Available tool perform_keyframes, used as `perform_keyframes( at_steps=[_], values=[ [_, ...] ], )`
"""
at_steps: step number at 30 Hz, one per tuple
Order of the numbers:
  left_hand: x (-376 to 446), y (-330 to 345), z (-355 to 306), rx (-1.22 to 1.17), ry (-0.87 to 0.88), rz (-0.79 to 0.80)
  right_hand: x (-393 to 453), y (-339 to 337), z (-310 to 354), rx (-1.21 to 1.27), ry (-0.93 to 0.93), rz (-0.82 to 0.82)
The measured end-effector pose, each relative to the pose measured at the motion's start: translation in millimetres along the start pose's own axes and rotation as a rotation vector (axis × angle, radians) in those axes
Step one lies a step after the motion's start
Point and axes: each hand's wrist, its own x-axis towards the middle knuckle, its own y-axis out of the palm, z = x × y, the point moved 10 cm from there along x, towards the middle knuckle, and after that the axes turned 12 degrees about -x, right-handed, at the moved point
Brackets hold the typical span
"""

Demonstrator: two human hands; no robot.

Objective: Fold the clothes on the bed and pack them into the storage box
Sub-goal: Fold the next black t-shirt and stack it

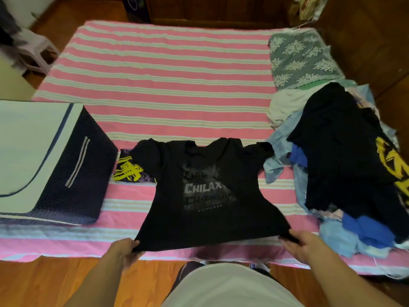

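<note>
On the striped bed (168,69), a black T-shirt (205,191) lay spread, with the grey word "CHILAX" printed on its chest. Left hand (127,251) pinched its near left hem corner, and right hand (303,245) pinched the right corner. Beside it stood the dark storage box (73,173); the clothes pile (345,165) lay right.

From my feed the room's pretty dim and warm: orange-brown wooden floor (141,282), dark wood furniture (212,9) along the far wall. There's a pale plastic stool (36,49) off in the left corner too.
</note>
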Motion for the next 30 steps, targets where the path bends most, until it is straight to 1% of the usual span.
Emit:
perform_keyframes(
  at_steps=[1,2,3,4,6,7,8,9,11,13,14,15,17,19,20,22,24,25,27,28,30],
  values=[
    [-6,15,-12,0.006,-0.060,0.015,-4,9,4,-0.032,0.078,-0.012],
    [-12,32,-32,-0.020,-0.083,0.029,-8,21,19,-0.069,0.090,-0.017],
    [-18,57,-65,-0.095,-0.078,0.062,-18,35,44,-0.064,0.044,-0.022],
    [-29,84,-104,-0.174,-0.040,0.114,-33,56,80,-0.008,-0.054,0.029],
    [-68,143,-207,-0.379,0.097,0.260,-89,100,180,0.043,-0.353,0.123],
    [-97,170,-258,-0.451,0.163,0.351,-111,116,227,0.111,-0.419,0.163],
    [-134,192,-309,-0.496,0.234,0.437,-136,129,275,0.245,-0.435,0.232],
    [-172,207,-355,-0.541,0.299,0.508,-161,135,318,0.336,-0.458,0.251],
    [-243,221,-426,-0.637,0.412,0.609,-222,145,382,0.378,-0.546,0.303],
    [-297,221,-466,-0.695,0.487,0.662,-285,153,410,0.491,-0.628,0.428],
    [-320,218,-475,-0.710,0.515,0.693,-309,150,417,0.551,-0.666,0.455],
    [-337,214,-479,-0.711,0.534,0.724,-330,147,421,0.602,-0.710,0.493],
    [-355,206,-477,-0.710,0.552,0.789,-350,138,419,0.592,-0.801,0.521],
    [-357,199,-467,-0.667,0.558,0.835,-351,129,412,0.572,-0.845,0.540],
    [-350,194,-459,-0.646,0.551,0.834,-342,125,405,0.553,-0.840,0.545],
    [-320,183,-435,-0.619,0.524,0.789,-323,118,382,0.529,-0.832,0.565],
    [-275,171,-402,-0.584,0.489,0.735,-294,116,353,0.433,-0.843,0.595],
    [-246,165,-382,-0.554,0.467,0.685,-273,117,335,0.374,-0.818,0.595],
    [-185,149,-334,-0.491,0.394,0.573,-224,113,296,0.269,-0.735,0.516],
    [-153,142,-307,-0.468,0.341,0.523,-195,108,274,0.249,-0.682,0.452],
    [-90,130,-253,-0.421,0.243,0.429,-135,101,233,0.207,-0.575,0.385]
  ],
)
